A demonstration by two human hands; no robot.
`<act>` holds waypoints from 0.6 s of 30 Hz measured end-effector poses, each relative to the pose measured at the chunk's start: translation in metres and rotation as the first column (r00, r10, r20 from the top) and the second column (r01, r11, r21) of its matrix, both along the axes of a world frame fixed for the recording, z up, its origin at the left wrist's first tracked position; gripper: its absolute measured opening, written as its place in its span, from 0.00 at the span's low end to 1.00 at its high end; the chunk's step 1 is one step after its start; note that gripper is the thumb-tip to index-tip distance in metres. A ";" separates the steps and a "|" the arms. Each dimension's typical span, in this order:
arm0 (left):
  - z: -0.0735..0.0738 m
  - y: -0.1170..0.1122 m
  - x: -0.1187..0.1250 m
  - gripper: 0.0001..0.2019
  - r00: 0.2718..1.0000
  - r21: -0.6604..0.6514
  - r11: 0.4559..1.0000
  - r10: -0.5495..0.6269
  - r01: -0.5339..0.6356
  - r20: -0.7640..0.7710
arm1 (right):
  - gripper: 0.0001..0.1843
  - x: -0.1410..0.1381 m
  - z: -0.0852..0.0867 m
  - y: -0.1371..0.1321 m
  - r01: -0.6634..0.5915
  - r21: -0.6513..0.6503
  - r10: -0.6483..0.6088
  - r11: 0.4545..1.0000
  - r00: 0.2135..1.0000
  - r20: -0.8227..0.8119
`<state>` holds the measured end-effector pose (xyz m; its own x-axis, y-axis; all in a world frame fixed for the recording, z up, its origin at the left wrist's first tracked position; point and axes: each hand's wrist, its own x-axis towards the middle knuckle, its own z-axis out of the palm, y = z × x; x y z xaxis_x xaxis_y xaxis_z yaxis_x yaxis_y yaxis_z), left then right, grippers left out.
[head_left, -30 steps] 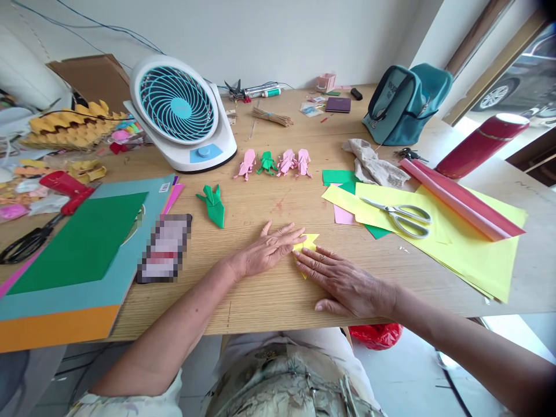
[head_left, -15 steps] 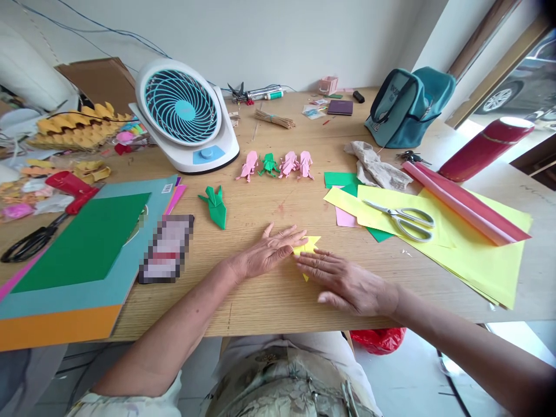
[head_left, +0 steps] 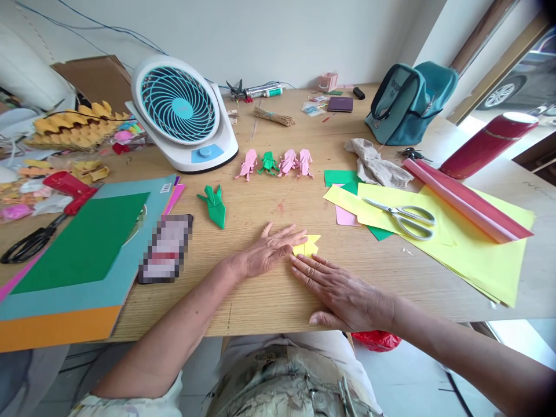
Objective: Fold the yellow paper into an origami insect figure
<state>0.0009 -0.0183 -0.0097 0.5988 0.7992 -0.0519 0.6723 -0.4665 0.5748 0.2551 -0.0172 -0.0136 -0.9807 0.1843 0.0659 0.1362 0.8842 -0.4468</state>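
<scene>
A small folded yellow paper [head_left: 306,247] lies flat on the wooden table, with creases and pointed tips showing at its right side. My left hand [head_left: 266,250] rests flat with fingers spread, its fingertips and thumb on the paper's left edge. From the lower right, my right hand [head_left: 343,289] lies flat with its fingers outstretched over the paper's lower edge, covering part of it. A folded green paper figure [head_left: 214,207] sits beyond my left hand. Further back stand several small folded figures, pink [head_left: 288,163] and green [head_left: 268,163].
Scissors [head_left: 408,217] lie on yellow sheets [head_left: 490,260] at right, near a red bottle [head_left: 489,145] and a teal bag [head_left: 412,104]. A fan [head_left: 180,110] stands back left. At left are a phone [head_left: 165,249], a green sheet [head_left: 82,243] and black-handled scissors [head_left: 30,243].
My right hand has shifted slightly down and toward me across the paper's lower part. The paper's lower tip no longer shows. My left hand has stayed in place.
</scene>
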 end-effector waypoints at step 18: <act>-0.010 0.044 0.074 0.34 0.971 0.246 0.967 0.116 -0.063 -0.208 | 0.50 0.005 -0.005 -0.012 0.011 -0.005 -0.011 1.000 1.000 0.006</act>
